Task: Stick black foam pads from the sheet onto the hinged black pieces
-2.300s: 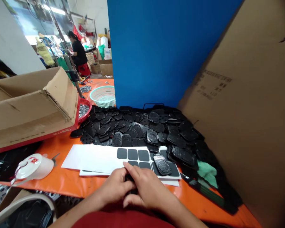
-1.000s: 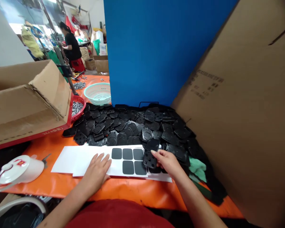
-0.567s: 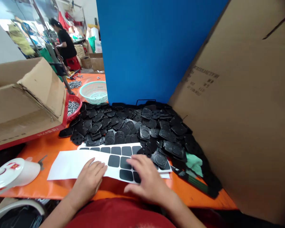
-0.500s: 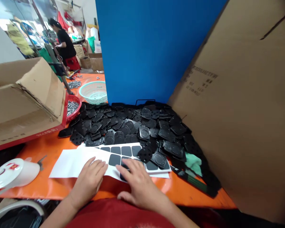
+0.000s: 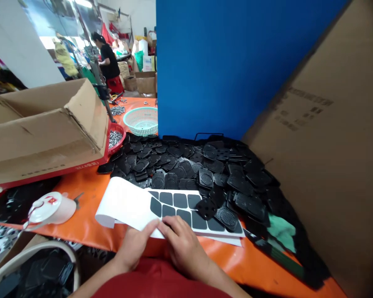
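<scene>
A white sheet of dark rounded-square stickers (image 5: 180,200) lies in front of me. Over its left part a white paper layer (image 5: 121,203) curls up and folds back. My left hand (image 5: 135,246) pinches the paper's front edge between thumb and fingers. Right beside it, my right hand (image 5: 183,244) is closed with bent fingers at the front edge of the sticker sheet, the two thumbs nearly touching. Several black plastic pieces, among them one with holes (image 5: 207,208) and a ribbed one (image 5: 226,217), rest on the sheet's right end.
Behind the sheet spreads a heap of black plastic pieces (image 5: 174,165). A cardboard box (image 5: 43,128), lidded white cup (image 5: 54,208) and turquoise basket (image 5: 141,120) stand left. A green cloth (image 5: 281,231) and large cardboard (image 5: 335,145) are right. Someone sits (image 5: 108,60) far back.
Both hands have come together at the sheet's front edge; the left one now pinches the paper. The paper's left end has lifted into a curl. The view has turned left.
</scene>
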Available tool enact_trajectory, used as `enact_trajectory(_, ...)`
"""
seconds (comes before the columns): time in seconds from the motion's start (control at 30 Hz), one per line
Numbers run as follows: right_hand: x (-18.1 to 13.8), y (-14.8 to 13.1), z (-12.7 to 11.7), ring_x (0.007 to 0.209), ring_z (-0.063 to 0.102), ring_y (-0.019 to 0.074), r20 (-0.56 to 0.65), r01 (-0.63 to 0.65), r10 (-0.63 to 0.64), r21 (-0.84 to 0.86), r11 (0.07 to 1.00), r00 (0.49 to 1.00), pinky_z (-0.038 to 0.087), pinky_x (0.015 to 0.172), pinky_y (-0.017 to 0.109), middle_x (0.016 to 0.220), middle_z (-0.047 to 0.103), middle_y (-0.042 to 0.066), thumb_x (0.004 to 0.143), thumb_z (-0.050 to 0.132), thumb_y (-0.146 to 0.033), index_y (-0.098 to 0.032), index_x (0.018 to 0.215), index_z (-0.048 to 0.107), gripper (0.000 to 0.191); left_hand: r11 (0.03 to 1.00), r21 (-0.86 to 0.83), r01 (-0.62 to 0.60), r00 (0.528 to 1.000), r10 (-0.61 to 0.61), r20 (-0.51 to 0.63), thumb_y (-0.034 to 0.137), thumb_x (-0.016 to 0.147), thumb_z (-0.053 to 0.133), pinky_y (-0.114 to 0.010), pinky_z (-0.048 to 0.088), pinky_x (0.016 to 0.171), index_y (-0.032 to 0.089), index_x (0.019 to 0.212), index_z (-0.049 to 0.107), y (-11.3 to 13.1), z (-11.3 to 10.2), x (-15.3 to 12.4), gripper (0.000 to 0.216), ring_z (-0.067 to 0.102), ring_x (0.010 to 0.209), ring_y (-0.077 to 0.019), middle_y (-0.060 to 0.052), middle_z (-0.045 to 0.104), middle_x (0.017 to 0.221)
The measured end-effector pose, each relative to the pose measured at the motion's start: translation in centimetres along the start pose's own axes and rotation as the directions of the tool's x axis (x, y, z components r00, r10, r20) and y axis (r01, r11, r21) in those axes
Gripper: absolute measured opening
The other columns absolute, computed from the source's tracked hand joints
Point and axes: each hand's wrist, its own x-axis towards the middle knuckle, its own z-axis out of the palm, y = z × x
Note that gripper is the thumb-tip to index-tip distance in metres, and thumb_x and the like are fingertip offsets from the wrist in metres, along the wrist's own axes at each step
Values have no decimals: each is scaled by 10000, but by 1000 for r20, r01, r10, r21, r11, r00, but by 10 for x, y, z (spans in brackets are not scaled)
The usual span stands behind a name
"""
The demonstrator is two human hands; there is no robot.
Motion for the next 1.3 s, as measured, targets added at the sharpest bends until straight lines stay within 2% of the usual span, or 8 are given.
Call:
enact_trajectory(0.07, 1, 1, -2, 970, 543, 240, 67, -17, 6, 164, 986, 998, 521, 819, 385, 1115, 562, 128, 850, 543, -149, -188, 1269, 530, 421, 980, -199, 6, 987, -37, -155, 378, 688, 764, -365, 478, 914, 123, 1091, 661, 7, 9, 4, 487, 645, 983, -263, -106, 728, 971)
enact_trajectory(0.17, 5, 12, -6, 992, 567, 203, 2, -53, 56, 324, 945, 998, 532, 837, 326, 1137, 531, 114, 901, 526, -191, -213, 1306, 493, 407, 934, -356, -2, 990, -49, -135, 303, 641, 790, -359, 502, 861, 107, 1120, 659, 14, 15, 8, 534, 666, 946, -266, -104, 742, 932)
enact_trajectory(0.27, 11, 26, -8, 1004, 573, 188, -117, 11, 20, 255, 967, 993, 534, 826, 301, 1150, 512, 109, 915, 494, -123, -241, 1312, 504, 415, 944, -328, 40, 997, -60, -52, 241, 612, 778, -351, 505, 839, 82, 1075, 688, 17, 16, 8, 498, 681, 888, -264, -105, 750, 867)
enact_trajectory(0.37, 17, 35, -13, 905, 578, 163, -130, 120, -100, 160, 980, 987, 535, 755, 282, 1137, 506, 101, 893, 535, -103, -254, 1270, 560, 407, 955, -286, 73, 997, -72, 14, 204, 595, 748, -344, 503, 821, 70, 1006, 716, 20, 18, 6, 434, 687, 816, -252, -110, 753, 859)
enact_trajectory(0.6, 23, 36, -20, 711, 476, 137, -275, 295, -301, -67, 953, 913, 439, 604, 258, 860, 516, 41, 841, 614, -103, -257, 1016, 715, 253, 960, -211, 183, 982, -169, 79, 143, 577, 688, -323, 499, 770, 60, 917, 736, 24, 19, 4, 354, 678, 760, -236, -123, 753, 824)
enact_trajectory(0.87, 23, 29, -19, 746, 501, 138, -256, 266, -263, -26, 964, 930, 441, 648, 268, 929, 551, 53, 854, 599, -96, -249, 1095, 682, 298, 965, -224, 136, 985, -108, 134, 158, 618, 710, -332, 504, 797, 66, 984, 725, 23, 18, 0, 377, 684, 801, -243, -123, 755, 880)
enact_trajectory(1.07, 25, 33, -26, 752, 507, 149, -163, 318, -323, -61, 946, 932, 426, 658, 297, 950, 563, 60, 854, 549, -80, -229, 929, 696, 222, 940, -276, 201, 980, -192, 59, 159, 606, 730, -317, 525, 763, 60, 961, 721, 28, 19, -1, 369, 694, 810, -257, -119, 755, 833)
enact_trajectory(1.3, 21, 34, -30, 793, 513, 162, -282, 294, -290, -27, 955, 915, 461, 702, 337, 976, 565, 48, 832, 576, -79, -288, 1008, 690, 295, 774, -562, 290, 952, -294, 87, 77, 710, 676, -361, 548, 855, 10, 1111, 638, 19, 18, 11, 408, 699, 917, -281, -168, 746, 920)
